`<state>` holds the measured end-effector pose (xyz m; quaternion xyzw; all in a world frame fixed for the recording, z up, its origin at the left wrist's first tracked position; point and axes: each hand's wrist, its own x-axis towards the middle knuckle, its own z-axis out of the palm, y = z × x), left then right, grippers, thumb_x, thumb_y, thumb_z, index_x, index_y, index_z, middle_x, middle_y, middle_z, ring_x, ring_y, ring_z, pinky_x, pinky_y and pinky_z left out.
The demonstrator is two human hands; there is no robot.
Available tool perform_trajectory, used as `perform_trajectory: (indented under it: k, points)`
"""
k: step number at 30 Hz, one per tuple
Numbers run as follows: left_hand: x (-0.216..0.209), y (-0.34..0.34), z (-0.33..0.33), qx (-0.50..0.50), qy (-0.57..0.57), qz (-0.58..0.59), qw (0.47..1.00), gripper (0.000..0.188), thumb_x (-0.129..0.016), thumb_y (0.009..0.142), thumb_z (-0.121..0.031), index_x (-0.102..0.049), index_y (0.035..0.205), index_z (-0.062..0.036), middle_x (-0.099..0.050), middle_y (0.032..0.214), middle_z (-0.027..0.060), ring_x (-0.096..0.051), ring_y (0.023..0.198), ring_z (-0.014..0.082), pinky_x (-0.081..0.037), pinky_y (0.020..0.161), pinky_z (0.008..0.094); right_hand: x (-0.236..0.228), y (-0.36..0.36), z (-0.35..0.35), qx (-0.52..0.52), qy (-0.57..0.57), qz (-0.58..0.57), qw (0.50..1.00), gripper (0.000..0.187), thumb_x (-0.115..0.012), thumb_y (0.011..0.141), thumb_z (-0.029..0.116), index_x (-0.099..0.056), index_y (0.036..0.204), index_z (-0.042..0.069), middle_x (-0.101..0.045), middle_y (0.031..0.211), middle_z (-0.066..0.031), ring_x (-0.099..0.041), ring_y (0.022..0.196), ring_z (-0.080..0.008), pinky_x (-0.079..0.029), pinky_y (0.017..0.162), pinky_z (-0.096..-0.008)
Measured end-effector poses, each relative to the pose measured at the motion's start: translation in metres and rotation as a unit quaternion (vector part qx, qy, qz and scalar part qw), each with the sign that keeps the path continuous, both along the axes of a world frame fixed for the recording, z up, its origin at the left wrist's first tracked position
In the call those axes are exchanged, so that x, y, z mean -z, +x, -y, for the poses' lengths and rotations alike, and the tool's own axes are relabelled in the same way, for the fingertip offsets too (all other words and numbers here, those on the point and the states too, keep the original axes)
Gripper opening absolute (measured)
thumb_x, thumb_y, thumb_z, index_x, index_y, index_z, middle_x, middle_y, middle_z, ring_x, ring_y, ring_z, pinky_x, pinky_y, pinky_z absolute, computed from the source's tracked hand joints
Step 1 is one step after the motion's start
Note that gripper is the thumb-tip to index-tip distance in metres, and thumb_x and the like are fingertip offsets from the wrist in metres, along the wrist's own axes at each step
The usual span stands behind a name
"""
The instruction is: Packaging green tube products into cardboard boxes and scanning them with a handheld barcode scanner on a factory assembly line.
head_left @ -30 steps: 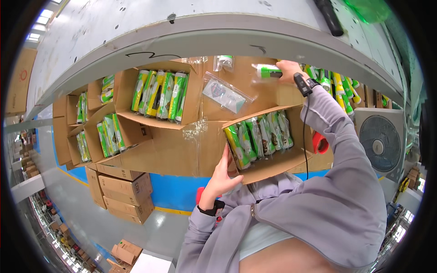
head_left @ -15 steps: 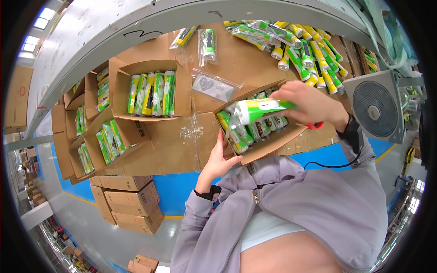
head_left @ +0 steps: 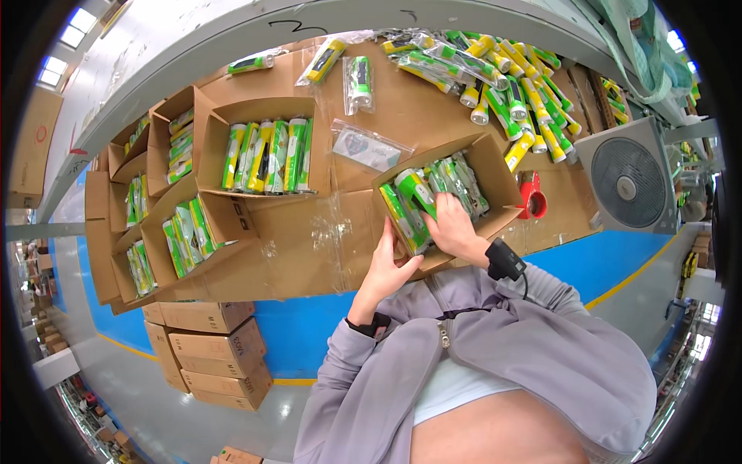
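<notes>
An open cardboard box (head_left: 495,172) in front of me holds several green, yellow and white flashlights in clear plastic bags, lying side by side. My left hand (head_left: 385,267) grips its near left corner, thumb along the near wall and fingers at the left wall. My right hand (head_left: 454,224) reaches down into the box. Its fingers are closed on the near end of a green-and-white flashlight (head_left: 416,189), which rests on top of the others there. The fingertips are partly hidden between that flashlight and the bagged ones to its right.
A red tape dispenser (head_left: 532,197) stands right of the box. Beyond lie a flat clear packet (head_left: 371,147) and a large flashlight pile (head_left: 525,93). Filled boxes (head_left: 263,112) stand left, a grey fan (head_left: 630,174) right. Closed cartons (head_left: 212,356) are stacked below the table.
My right hand has lowered the flashlight from above the box into it, moving left and toward me. My left hand stays at the box corner.
</notes>
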<state>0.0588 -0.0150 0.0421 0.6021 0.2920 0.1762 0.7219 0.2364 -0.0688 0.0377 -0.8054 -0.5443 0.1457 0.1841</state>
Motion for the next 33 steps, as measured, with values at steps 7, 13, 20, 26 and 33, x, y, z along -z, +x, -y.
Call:
perform_trajectory:
  k: [7, 13, 20, 26, 33]
  points:
    - [0.007, -0.005, 0.001, -0.004, -0.019, 0.022, 1.000, 0.096, -0.065, 0.078, -0.001, 0.003, 0.145, -0.0013, -0.010, 0.151, 0.0198, -0.019, 0.137, 0.0303, -0.050, 0.091, 0.0325, -0.020, 0.022, 0.003, -0.064, -0.202, -0.085, 0.974, 0.040, -0.057, 0.085, 0.029, -0.050, 0.096, -0.008, -0.053, 0.096, -0.0266, -0.053, 0.093, -0.0411, -0.044, 0.082, -0.0453]
    - [0.011, -0.009, 0.006, -0.034, -0.040, 0.029, 0.998, 0.096, -0.068, 0.077, -0.009, 0.000, 0.144, 0.0026, -0.024, 0.145, 0.0201, -0.025, 0.135, 0.0295, -0.049, 0.091, 0.0362, -0.047, 0.028, 0.013, -0.059, -0.034, -0.121, 0.990, 0.038, -0.058, 0.086, 0.030, -0.049, 0.096, -0.006, -0.052, 0.090, -0.0248, -0.051, 0.087, -0.0413, -0.042, 0.076, -0.0462]
    - [0.008, -0.008, 0.001, -0.013, -0.042, -0.004, 0.999, 0.100, -0.072, 0.076, -0.018, -0.002, 0.143, 0.0042, -0.026, 0.143, 0.0234, -0.029, 0.133, 0.0337, -0.048, 0.093, 0.0384, -0.001, 0.019, -0.017, -0.125, -0.197, -0.046, 0.971, 0.038, -0.059, 0.086, 0.026, -0.049, 0.094, -0.010, -0.060, 0.077, -0.0301, -0.059, 0.075, -0.0466, -0.047, 0.070, -0.0494]
    - [0.011, -0.012, 0.003, -0.029, -0.021, -0.004, 0.999, 0.102, -0.075, 0.074, -0.027, -0.007, 0.143, 0.0064, -0.032, 0.139, 0.0267, -0.035, 0.130, 0.0343, -0.047, 0.092, 0.0394, -0.014, 0.024, -0.020, -0.131, -0.201, -0.079, 0.968, 0.038, -0.055, 0.088, 0.025, -0.049, 0.102, -0.009, -0.059, 0.072, -0.0299, -0.061, 0.072, -0.0428, -0.049, 0.067, -0.0482]
    - [-0.029, -0.004, -0.042, -0.149, 0.243, -0.100, 0.953, 0.065, -0.073, 0.076, -0.025, -0.046, 0.127, 0.0034, -0.047, 0.130, 0.0206, -0.050, 0.116, 0.0305, -0.048, 0.088, 0.0384, 0.006, 0.013, -0.034, -0.105, -0.198, -0.023, 0.974, 0.030, -0.060, 0.084, 0.019, -0.063, 0.064, -0.004, -0.062, 0.068, -0.0239, -0.063, 0.066, -0.0384, -0.051, 0.060, -0.0448]
